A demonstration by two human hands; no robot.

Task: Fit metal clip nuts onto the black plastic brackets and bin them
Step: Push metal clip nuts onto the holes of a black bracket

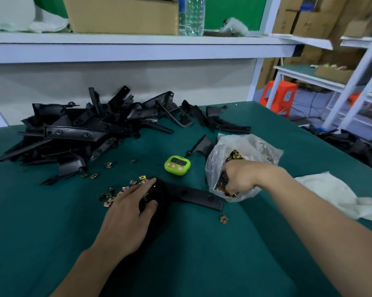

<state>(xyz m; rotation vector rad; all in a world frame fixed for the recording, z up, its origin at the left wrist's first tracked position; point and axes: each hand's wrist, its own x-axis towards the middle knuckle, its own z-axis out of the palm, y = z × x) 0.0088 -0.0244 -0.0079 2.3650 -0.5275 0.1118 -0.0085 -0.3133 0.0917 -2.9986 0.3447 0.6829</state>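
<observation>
A long black plastic bracket (193, 195) lies flat on the green table in front of me. My left hand (127, 211) rests on its left end, fingers spread and thumb against it. Several brass clip nuts (116, 192) lie scattered just left of that hand, and one clip nut (223, 219) lies alone below the bracket's right end. My right hand (238, 177) is inside a clear plastic bag (251, 144) full of clip nuts, with its fingers curled in among the nuts and hidden by them.
A big heap of black brackets (80, 129) fills the table's far left and back. A green digital timer (177, 165) stands behind the bracket. White cloth (335, 196) lies at the right. More black parts (356, 146) sit past the table's right edge.
</observation>
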